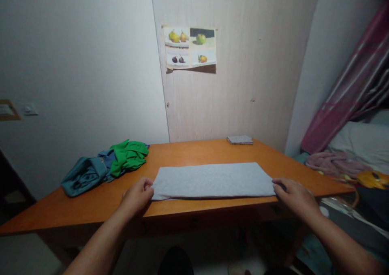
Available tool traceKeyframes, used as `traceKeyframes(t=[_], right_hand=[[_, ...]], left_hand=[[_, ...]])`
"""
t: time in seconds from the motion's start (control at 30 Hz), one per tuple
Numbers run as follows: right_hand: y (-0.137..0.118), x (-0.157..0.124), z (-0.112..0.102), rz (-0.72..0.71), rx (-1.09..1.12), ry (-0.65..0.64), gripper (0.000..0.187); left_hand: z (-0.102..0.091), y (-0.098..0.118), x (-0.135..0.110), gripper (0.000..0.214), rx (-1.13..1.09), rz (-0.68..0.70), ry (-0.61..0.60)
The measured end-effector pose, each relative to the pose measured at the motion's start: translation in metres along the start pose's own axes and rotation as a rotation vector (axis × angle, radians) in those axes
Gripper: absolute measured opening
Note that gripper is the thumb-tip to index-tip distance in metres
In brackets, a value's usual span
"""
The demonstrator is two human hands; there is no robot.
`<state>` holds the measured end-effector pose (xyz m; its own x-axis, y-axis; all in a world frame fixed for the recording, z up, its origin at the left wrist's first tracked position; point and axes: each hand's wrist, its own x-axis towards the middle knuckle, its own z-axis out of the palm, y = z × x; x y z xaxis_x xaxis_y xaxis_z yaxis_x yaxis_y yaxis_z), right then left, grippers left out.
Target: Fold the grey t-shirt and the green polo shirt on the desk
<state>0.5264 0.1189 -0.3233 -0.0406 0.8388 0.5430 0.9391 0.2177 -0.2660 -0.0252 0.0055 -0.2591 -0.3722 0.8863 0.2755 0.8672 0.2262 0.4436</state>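
Lying on wooden table [188,153], folded light-gray cloth [211,181] is pinched at opposite ends by left hand [138,194] and right hand [294,196]

Fruit poster [191,48], pink curtain [343,94]

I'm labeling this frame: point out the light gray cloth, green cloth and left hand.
Light gray cloth [211,180], head view: middle of its top.
Green cloth [129,156], head view: its crumpled middle.
Left hand [138,194], head view: its middle.

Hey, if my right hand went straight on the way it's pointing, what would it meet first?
Most likely the grey cloth: your right hand points inward and its fingertips are at the cloth's right end.
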Motion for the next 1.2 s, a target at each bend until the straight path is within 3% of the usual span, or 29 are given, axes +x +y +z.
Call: traceKeyframes(t=[0.13,0.27,0.4,0.5,0.6,0.67,0.83,1.0,1.2], right_hand=[[-0.014,0.007,-0.011,0.025,0.019,0.042,0.036],[-0.051,0.023,-0.02,-0.038,0.13,0.059,0.04],[-0.11,0.044,-0.016,-0.166,0.273,0.013,0.044],[-0.158,0.056,-0.003,-0.227,0.285,-0.104,0.049],[-0.195,0.061,0.015,-0.28,0.242,-0.271,0.054],[-0.209,0.061,0.028,-0.307,0.196,-0.375,0.058],[-0.21,0.056,0.053,-0.309,0.164,-0.578,0.063],[-0.203,0.058,0.056,-0.315,0.172,-0.617,0.065],[-0.182,0.063,0.042,-0.293,0.137,-0.631,0.08]], left_hand=[[-0.009,0.013,0.0,0.028,0.138,0.081,0.114],[-0.004,0.053,0.007,0.032,0.142,0.289,0.189],[0.026,0.109,0.017,0.035,0.086,0.46,0.086],[0.058,0.147,0.021,0.04,0.062,0.538,0.0],[0.086,0.169,0.022,0.048,0.074,0.618,-0.119],[0.099,0.174,0.022,0.053,0.112,0.621,-0.223],[0.113,0.164,0.023,0.064,0.171,0.551,-0.423],[0.112,0.165,0.022,0.067,0.187,0.516,-0.433],[0.107,0.171,0.021,0.069,0.252,0.457,-0.434]])
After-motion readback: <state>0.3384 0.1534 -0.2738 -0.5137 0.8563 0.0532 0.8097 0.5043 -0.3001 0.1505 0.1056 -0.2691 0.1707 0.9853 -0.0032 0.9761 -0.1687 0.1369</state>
